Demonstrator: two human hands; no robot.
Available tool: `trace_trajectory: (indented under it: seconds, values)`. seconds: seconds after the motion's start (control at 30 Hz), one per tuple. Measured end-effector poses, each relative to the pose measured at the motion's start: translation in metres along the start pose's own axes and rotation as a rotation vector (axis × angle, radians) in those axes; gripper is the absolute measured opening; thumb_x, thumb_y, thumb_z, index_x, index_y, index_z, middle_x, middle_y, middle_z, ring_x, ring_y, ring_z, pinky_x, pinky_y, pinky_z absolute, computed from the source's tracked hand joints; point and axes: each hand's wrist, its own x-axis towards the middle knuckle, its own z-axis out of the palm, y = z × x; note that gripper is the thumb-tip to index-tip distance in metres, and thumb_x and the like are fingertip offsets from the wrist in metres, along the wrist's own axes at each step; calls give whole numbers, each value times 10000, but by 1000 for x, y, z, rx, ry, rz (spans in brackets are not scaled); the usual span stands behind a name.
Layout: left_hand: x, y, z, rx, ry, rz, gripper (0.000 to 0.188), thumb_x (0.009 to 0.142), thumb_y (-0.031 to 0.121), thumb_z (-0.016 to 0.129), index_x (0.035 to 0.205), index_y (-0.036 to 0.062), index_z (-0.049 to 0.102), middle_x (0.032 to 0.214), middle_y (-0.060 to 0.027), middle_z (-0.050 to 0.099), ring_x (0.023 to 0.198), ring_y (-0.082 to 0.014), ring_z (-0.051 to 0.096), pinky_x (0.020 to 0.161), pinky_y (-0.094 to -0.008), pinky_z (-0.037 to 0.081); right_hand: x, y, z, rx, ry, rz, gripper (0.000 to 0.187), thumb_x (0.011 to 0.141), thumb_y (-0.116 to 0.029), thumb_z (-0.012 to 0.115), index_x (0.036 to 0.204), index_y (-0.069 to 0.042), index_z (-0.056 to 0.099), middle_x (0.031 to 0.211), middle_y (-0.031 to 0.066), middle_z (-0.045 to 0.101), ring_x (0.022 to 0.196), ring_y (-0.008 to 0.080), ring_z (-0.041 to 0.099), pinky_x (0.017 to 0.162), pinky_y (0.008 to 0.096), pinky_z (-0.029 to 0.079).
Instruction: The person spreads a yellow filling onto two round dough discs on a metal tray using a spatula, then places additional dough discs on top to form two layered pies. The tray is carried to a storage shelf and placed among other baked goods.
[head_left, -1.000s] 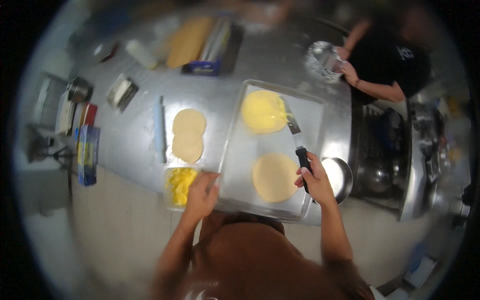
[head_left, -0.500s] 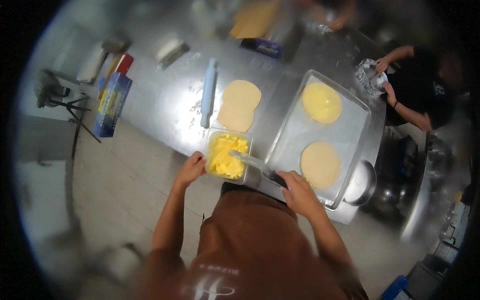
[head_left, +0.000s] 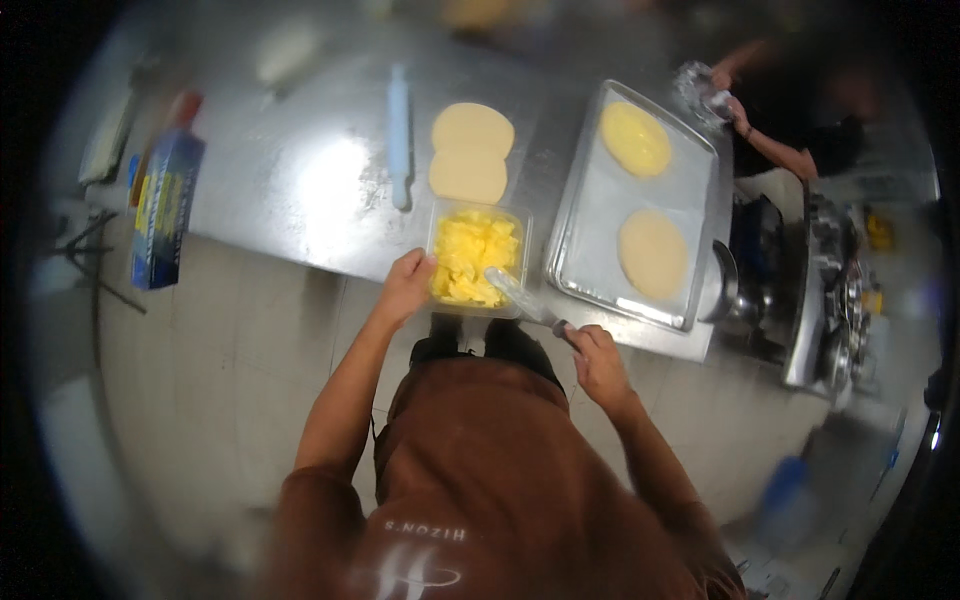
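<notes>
My left hand point(head_left: 405, 285) grips the left side of a clear plastic tub point(head_left: 523, 222) at the table's near edge. Inside lies a soft yellow spread point(head_left: 472, 245) that looks like butter. My right hand point(head_left: 597, 362) is closed round the dark handle of a spatula point(head_left: 527, 300), whose blade tip rests in the spread. Just beyond the tub are two overlapping flat dough rounds point(head_left: 469, 152). To the right, a paper-lined baking tray point(head_left: 600, 225) carries a yellow-coated round point(head_left: 636, 138) and a plain pale dough round point(head_left: 653, 253).
A light-blue rolling pin point(head_left: 399, 135) lies left of the dough on the steel table point(head_left: 250, 215). A blue-and-yellow box point(head_left: 168, 210) stands at the far left. Beside the tray's right edge sits a round metal pan point(head_left: 720, 282). At the back right, another person's hands point(head_left: 738, 115) hold foil point(head_left: 702, 97).
The view has shifted, so the table sits higher in the picture. The spatula blade has moved toward the tub's lower right part. Both hands keep their holds.
</notes>
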Motion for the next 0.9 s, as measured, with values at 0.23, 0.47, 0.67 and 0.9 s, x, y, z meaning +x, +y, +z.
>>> trace_trajectory:
  seconds: [0.23, 0.47, 0.67, 0.9]
  values:
    - [4, 20, 5, 223, -42, 174, 315, 1075, 241, 539, 815, 68, 501, 757, 58, 450, 709, -58, 391, 618, -248, 389, -57, -34, -77, -74, -23, 198, 467, 851, 61, 590, 1305, -49, 578, 1100, 211, 616, 1036, 434, 599, 928, 498, 480]
    - [4, 38, 12, 378, -98, 253, 332, 1046, 226, 571, 796, 21, 496, 720, -1, 467, 707, -88, 414, 623, -294, 414, 3, -80, -138, -186, -229, 427, 436, 876, 15, 576, 1302, -50, 518, 1052, 274, 673, 1009, 469, 631, 877, 535, 500]
    - [4, 40, 15, 363, -85, 271, 333, 1024, 224, 591, 799, -4, 499, 681, -94, 461, 666, -140, 425, 614, -357, 424, 49, -78, -124, -119, -423, 227, 339, 944, -198, 634, 1236, -44, 559, 1078, 255, 684, 1010, 460, 644, 883, 532, 500]
    - [3, 38, 13, 351, -100, 316, 335, 1045, 231, 546, 825, -14, 491, 703, -122, 476, 678, -170, 431, 646, -363, 431, 83, -73, -81, -340, -398, 206, 299, 974, -260, 628, 1190, -54, 608, 1040, 212, 707, 977, 439, 671, 827, 538, 526]
